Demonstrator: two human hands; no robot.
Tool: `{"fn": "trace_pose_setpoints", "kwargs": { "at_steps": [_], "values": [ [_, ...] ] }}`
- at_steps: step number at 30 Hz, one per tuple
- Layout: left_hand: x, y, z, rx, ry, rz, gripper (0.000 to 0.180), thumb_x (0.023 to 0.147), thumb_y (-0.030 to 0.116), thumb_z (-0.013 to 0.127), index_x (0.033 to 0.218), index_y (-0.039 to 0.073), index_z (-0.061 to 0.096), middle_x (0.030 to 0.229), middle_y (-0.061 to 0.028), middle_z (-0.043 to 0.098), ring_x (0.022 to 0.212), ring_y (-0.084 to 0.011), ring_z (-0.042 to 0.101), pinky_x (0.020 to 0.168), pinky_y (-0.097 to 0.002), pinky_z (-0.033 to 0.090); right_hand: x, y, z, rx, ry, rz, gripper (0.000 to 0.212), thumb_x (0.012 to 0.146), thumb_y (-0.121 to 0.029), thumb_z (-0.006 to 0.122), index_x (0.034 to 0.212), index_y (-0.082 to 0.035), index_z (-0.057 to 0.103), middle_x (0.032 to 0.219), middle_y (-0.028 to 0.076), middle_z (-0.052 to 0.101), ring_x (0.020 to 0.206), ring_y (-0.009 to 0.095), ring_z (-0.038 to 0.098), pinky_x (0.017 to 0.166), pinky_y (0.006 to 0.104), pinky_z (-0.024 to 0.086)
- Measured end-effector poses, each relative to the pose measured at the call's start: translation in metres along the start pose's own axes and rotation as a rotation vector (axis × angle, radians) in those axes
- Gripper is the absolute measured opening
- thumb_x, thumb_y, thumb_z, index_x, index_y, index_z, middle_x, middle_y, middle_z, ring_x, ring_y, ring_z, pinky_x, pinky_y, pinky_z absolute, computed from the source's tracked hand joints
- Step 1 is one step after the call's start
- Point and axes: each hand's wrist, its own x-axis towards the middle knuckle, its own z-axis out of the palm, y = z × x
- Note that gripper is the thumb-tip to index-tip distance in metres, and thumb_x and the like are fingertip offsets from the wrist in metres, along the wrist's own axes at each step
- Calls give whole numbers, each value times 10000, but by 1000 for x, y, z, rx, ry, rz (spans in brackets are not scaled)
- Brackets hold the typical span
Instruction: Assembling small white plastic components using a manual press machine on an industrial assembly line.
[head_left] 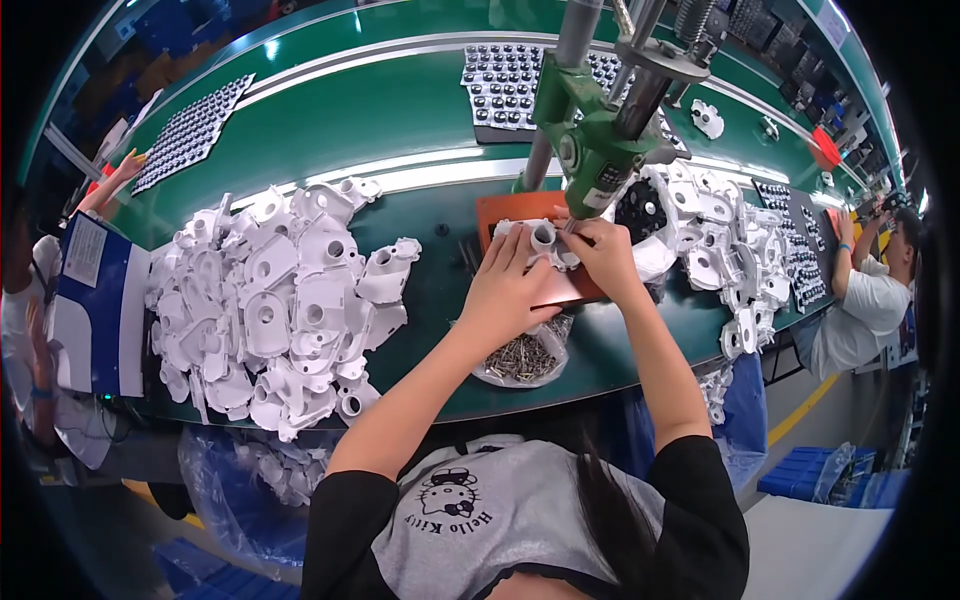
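A white plastic part with a round tube [542, 236] lies on the orange base [494, 208] beneath the green press [597, 150]. My left hand [508, 283] steadies that part, its fingers over the part's left side and its thumb stretched along the base. From the right, my right hand [604, 254] is closed in a pinch at the part's right edge, just under the press head. Whatever those fingertips hold is hidden. Close below my left hand is a clear plastic bag of small metal screws or pins [522, 358].
A large heap of white plastic parts [265, 300] covers the bench on the left; another heap [715, 235] lies right of the press. Trays of small dark-topped pieces [500, 88] stand farther back. A blue-and-white box [100, 300] is at left. A co-worker [865, 290] sits at right.
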Motion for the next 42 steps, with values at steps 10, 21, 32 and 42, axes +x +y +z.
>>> {"fn": "trace_pose_setpoints", "kwargs": {
  "at_steps": [10, 21, 32, 42],
  "values": [
    [-3, -1, -5, 10, -89, -16, 603, 665, 393, 750, 1130, 59, 563, 1329, -245, 427, 1266, -382, 386, 1061, -478, 293, -27, -35, -8, -334, -153, -150, 281, 813, -138, 602, 1065, -16, 623, 1140, 135, 600, 1130, 314, 504, 953, 418, 380],
    [-2, -18, -1, -5, -22, -22, 269, 862, 222, 543, 1089, 102, 626, 1275, -188, 520, 1216, -326, 463, 1025, -439, 334, -73, -88, 8, -168, -203, -279, 116, 686, -33, 666, 798, -62, 661, 848, 65, 576, 831, 238, 529, 734, 361, 408],
    [-5, -14, 4, -19, 64, -3, 247, 838, 202, 553, 1035, 78, 637, 1233, -213, 542, 1192, -335, 484, 1010, -439, 352, -97, -76, 52, -380, -191, -412, 119, 633, -141, 631, 728, -68, 631, 857, 68, 519, 793, 234, 478, 689, 346, 371],
    [-4, -13, 7, -7, 36, -7, 269, 825, 199, 572, 1063, 88, 629, 1257, -205, 525, 1215, -332, 462, 1025, -436, 340, -87, -80, 35, -118, -304, -211, 110, 678, -53, 669, 785, -46, 645, 855, 94, 571, 819, 265, 539, 717, 371, 432]
  ]
}}
